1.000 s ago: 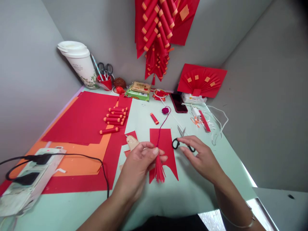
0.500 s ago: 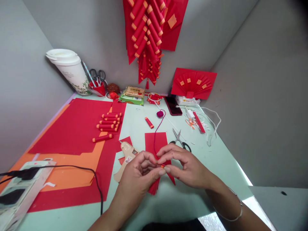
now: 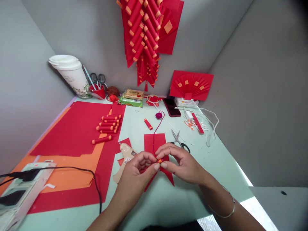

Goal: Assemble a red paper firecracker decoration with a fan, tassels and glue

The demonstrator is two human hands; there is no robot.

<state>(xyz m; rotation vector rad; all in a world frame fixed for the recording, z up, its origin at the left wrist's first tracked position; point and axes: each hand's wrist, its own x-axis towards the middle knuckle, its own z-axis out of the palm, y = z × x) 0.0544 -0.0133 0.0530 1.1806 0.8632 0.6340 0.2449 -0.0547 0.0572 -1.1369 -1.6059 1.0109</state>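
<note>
In the head view, both hands are meeting low over the middle of the table (image 3: 204, 179), their fingertips nearly together. The left hand (image 3: 138, 171) is keeping a narrow pinch, its thumb lying straight toward the right and its other fingers curling inward. The right hand (image 3: 184, 163) is coming in from the opposite side with a narrow gap between thumb and forefingers. Between them, the two hands are gripping a small red piece with an orange band (image 3: 160, 161); the fingers are covering most of it. Its visible band is lying slightly aslant, the end by the right hand a little farther from the person. How far the piece is extending under the left fingers, I cannot tell.

A dark red thread (image 3: 155, 130) is running from the fingertips away from the person, curving to a small purple-red yarn ball (image 3: 158, 115). Under the hands, a red paper strip (image 3: 154, 141) is lying lengthwise away from the person, its straight edge at the far end and its points facing the person. Just beyond the right hand, the scissors (image 3: 177, 138) are lying with blades parted, tips pointing away and a little left. Beside the left hand, a beige glue gun (image 3: 125, 150) is resting with its nozzle pointing away and left. A single red roll (image 3: 148, 124) is lying apart beyond the paper strip, its long axis slanting from far left to near right.
</note>
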